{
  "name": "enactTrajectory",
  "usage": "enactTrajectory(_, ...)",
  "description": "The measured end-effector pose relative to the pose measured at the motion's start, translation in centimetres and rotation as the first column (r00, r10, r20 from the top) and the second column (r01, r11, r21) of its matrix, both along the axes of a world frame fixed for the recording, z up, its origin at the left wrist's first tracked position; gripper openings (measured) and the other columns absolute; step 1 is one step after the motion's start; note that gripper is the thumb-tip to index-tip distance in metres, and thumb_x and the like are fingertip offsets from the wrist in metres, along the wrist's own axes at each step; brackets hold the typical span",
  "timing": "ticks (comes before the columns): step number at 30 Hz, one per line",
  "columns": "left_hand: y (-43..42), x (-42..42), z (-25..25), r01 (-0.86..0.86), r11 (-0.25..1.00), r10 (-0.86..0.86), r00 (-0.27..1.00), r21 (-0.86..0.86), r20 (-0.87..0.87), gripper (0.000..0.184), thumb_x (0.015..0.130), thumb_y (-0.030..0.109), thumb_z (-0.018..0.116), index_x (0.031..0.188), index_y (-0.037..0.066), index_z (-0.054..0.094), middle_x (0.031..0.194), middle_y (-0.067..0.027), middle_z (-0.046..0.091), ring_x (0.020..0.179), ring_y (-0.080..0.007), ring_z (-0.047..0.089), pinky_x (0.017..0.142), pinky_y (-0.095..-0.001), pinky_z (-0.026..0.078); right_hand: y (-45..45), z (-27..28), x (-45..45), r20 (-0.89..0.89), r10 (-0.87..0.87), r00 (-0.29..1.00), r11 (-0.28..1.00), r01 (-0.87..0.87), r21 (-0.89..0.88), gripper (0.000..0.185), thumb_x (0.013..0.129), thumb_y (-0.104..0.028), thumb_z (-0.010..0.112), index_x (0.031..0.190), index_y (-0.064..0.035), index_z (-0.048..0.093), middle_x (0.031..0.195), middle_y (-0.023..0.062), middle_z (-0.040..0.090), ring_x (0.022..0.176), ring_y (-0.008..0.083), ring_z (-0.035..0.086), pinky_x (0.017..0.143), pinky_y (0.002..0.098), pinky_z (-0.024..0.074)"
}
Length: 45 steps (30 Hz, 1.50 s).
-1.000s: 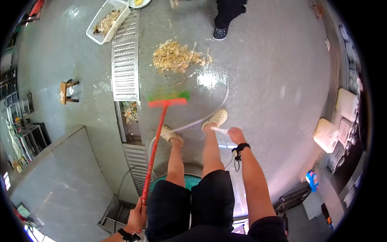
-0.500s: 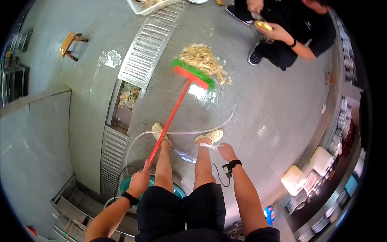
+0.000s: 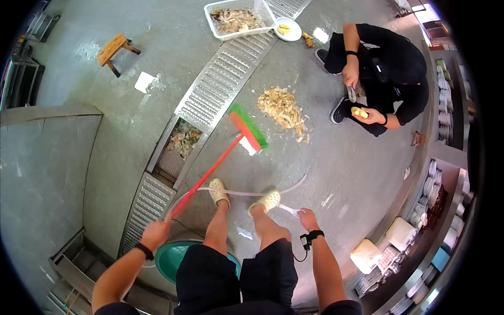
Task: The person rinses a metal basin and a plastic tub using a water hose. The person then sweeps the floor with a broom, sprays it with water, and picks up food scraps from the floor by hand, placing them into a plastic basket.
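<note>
My left hand (image 3: 156, 234) is closed round the red handle of a broom (image 3: 207, 173). The broom's green bristles (image 3: 251, 126) are beside the pile of pale peelings (image 3: 283, 107), with a strip of floor between them. My right hand (image 3: 307, 218) is closed on a whitish translucent strip (image 3: 290, 210) whose kind I cannot make out; it reaches toward my right clog (image 3: 266, 201). A clear hose (image 3: 247, 193) curves across the floor by my feet. Behind my legs, partly hidden, stands a green tub (image 3: 173, 260).
A crouching co-worker (image 3: 386, 79) holds a yellow piece (image 3: 359, 112) and a metal tool. Metal grating (image 3: 215, 84) flanks an uncovered drain (image 3: 181, 142) holding scraps. A white basket (image 3: 212, 18), a plate (image 3: 296, 32) and a wooden stool (image 3: 113, 50) stand farther off. Dish shelves (image 3: 428, 210) line the right.
The view has tilted up, showing more of the basket and co-worker. The broom head has moved left, away from the peelings. My left hand has shifted left with the handle; my right clog has turned.
</note>
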State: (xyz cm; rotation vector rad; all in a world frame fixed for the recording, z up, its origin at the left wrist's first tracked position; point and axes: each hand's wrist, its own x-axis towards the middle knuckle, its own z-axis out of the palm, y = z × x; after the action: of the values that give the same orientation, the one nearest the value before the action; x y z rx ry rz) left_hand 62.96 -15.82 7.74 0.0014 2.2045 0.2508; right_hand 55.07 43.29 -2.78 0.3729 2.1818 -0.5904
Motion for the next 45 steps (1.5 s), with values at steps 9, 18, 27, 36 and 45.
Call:
enactTrajectory(9,-1.5,-18.9,-0.3,0.077,0.996,-0.083,0.989,-0.045,-0.125,0.054,0.083,0.010,0.050,0.136,0.018,0.041,0.071,-0.0130,0.065,0.063,-0.0325,0.064,0.055,-0.0448,0.050,-6.2,0.1,-4.9,0.037,-0.086,0.996,0.994,0.088,-0.060,0.030,0.081,-0.025,0.053,0.088,0.0013,0.064,0.089,0.0226,0.063,0.086,0.0389,0.059,0.078,0.0424,0.0457)
enactTrajectory(18,-10.3,-20.9,9.4,0.073,0.982,-0.078,0.997,-0.175,-0.025,0.044,0.093,0.027,0.049,0.136,0.024,0.043,0.067,-0.0162,0.062,0.055,-0.0377,0.060,0.052,-0.0493,0.049,-10.7,-6.5,-10.8,0.053,-0.097,0.994,0.995,0.098,-0.018,0.036,0.082,-0.026,0.053,0.102,0.0011,0.065,0.105,0.0264,0.063,0.102,0.0405,0.059,0.088,0.0435,0.0454)
enactTrajectory(27,-17.0,-18.9,13.7,-0.400,0.878,0.388,0.916,-0.263,-0.098,0.033,0.095,0.038,0.048,0.098,0.008,0.062,0.067,-0.0222,0.061,0.066,-0.0433,0.061,0.059,-0.0501,0.047,-17.6,-5.3,-22.6,0.125,-0.502,0.856,0.800,0.514,-0.308,0.026,0.089,-0.018,0.047,0.102,0.0005,0.060,0.080,0.0177,0.066,0.071,0.0301,0.066,0.067,0.0374,0.0498)
enactTrajectory(36,-16.4,-20.9,0.6,-0.803,0.596,0.774,0.581,-0.023,-0.251,0.030,0.093,0.024,0.054,0.087,-0.004,0.059,0.058,-0.0134,0.055,0.050,-0.0214,0.051,0.048,-0.0379,0.038,-24.1,-6.1,-29.7,-0.055,-0.559,0.828,0.779,0.501,-0.377,0.020,0.087,-0.014,0.057,0.102,-0.0021,0.063,0.072,0.0107,0.064,0.065,0.0164,0.060,0.063,0.0313,0.0483)
enactTrajectory(45,-23.9,-25.6,-14.9,-0.585,0.737,0.625,0.780,-0.340,0.013,0.029,0.090,0.024,0.053,0.099,-0.003,0.059,0.087,-0.0230,0.066,0.084,-0.0431,0.063,0.068,-0.0494,0.051,-31.2,-7.2,-41.8,-0.351,-0.480,0.804,0.862,0.358,-0.359,0.021,0.087,-0.018,0.063,0.099,-0.0007,0.064,0.086,0.0136,0.065,0.080,0.0210,0.062,0.076,0.0302,0.0478)
